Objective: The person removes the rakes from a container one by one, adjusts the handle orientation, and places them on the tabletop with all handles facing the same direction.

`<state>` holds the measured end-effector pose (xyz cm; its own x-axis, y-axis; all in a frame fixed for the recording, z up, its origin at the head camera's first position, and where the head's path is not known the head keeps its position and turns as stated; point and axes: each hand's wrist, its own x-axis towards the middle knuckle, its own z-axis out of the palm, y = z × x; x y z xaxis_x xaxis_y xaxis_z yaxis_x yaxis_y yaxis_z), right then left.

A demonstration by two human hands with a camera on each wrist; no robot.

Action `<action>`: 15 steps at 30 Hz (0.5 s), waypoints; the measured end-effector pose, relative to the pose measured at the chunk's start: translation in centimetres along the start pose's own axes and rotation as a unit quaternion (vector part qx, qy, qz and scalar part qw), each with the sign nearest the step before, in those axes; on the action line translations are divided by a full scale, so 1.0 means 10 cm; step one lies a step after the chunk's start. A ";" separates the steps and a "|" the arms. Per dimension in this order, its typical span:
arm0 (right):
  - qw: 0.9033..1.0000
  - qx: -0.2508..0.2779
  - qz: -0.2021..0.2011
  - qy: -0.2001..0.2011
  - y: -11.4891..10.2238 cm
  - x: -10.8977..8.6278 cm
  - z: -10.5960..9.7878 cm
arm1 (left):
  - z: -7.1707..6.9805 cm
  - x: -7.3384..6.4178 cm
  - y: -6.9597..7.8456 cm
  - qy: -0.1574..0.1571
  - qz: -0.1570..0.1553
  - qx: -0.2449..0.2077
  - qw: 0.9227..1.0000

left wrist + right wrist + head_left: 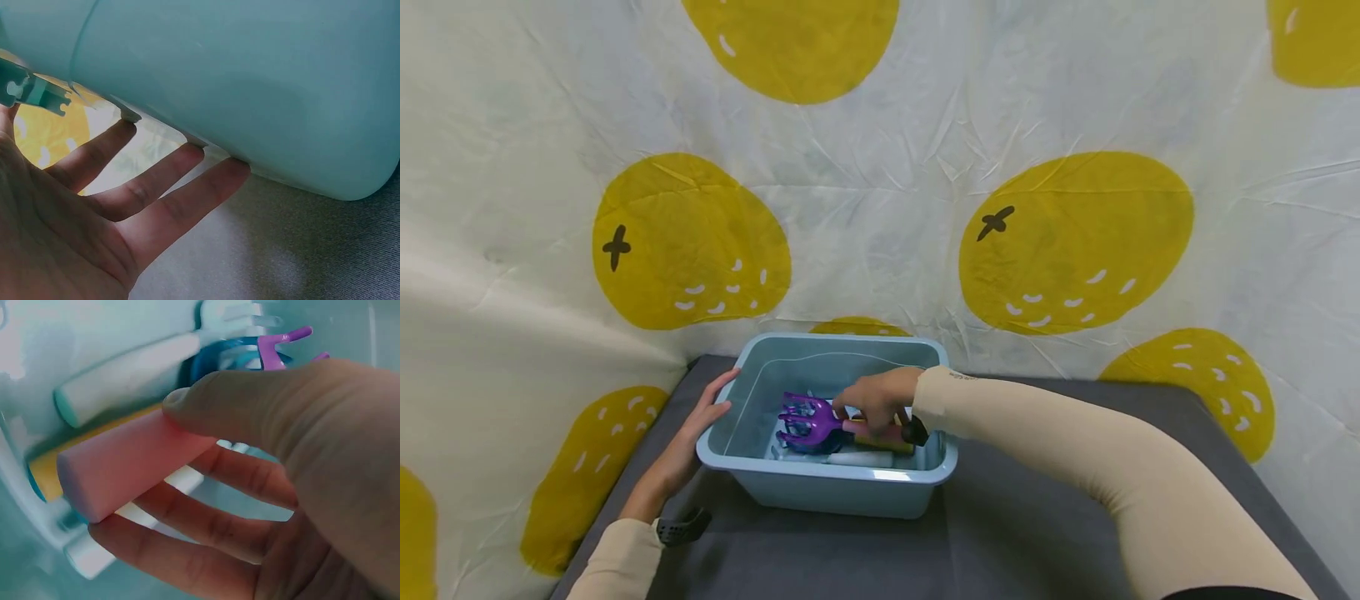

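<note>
A light blue plastic basin [827,472] stands on the dark-covered table. At its left side my left hand [688,437] touches the rim; in the left wrist view, fairly straight fingers [181,206] rest their tips against the outer wall. Inside the basin, my right hand [876,400] holds a purple hand fork [814,422] by its pink handle [125,462]. The thumb lies on top of the handle, with the fingers curled beneath. The fork's prongs point left; the right wrist view shows only parts of them.
Under the fork lie a yellow handle [47,475], a pale white-green handle [125,378] and a blue tool part [215,359]. Behind the basin hangs a white cloth [880,250] with yellow fruit prints. The grey table cover [1037,517] extends to the right.
</note>
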<state>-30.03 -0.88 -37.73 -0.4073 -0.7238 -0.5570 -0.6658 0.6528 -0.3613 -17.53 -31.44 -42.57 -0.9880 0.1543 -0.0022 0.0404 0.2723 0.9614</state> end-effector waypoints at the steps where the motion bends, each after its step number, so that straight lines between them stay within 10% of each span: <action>1: 1.000 0.000 -0.006 0.004 -0.01 -0.04 -0.03 | 0.00 0.00 -0.01 0.001 0.000 0.001 1.000; 15: 0.992 -0.006 -0.068 0.105 -0.10 -1.00 -0.61 | -0.01 -0.02 -0.04 0.001 0.003 -0.008 1.000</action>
<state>-29.07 4.34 -27.19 -0.4327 -0.8369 -0.3351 -0.7310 0.5433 -0.4130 -17.40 -31.68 -42.97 -0.9880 0.1543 0.0042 0.0441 0.2562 0.9656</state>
